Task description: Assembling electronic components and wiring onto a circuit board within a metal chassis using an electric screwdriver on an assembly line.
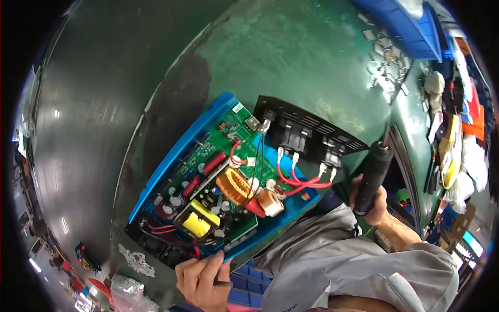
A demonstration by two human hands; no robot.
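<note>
A blue metal case, open at the top, lies tilted on the green work surface. Inside it is a green circuit board with a copper-wound coil, a yellow transformer and capacitors. Red wires run from the board to sockets on a black slotted end panel, which leans away from the case. My left hand has its fingers closed at the case's near lower edge; a small dark piece shows by them. My right hand is wrapped around a black electric screwdriver, right of the panel.
Small metal pieces lie scattered at the far right near a blue bin. Bags and packages crowd the right side. A grey metal surface spans the left. Clear plastic bags sit at lower left.
</note>
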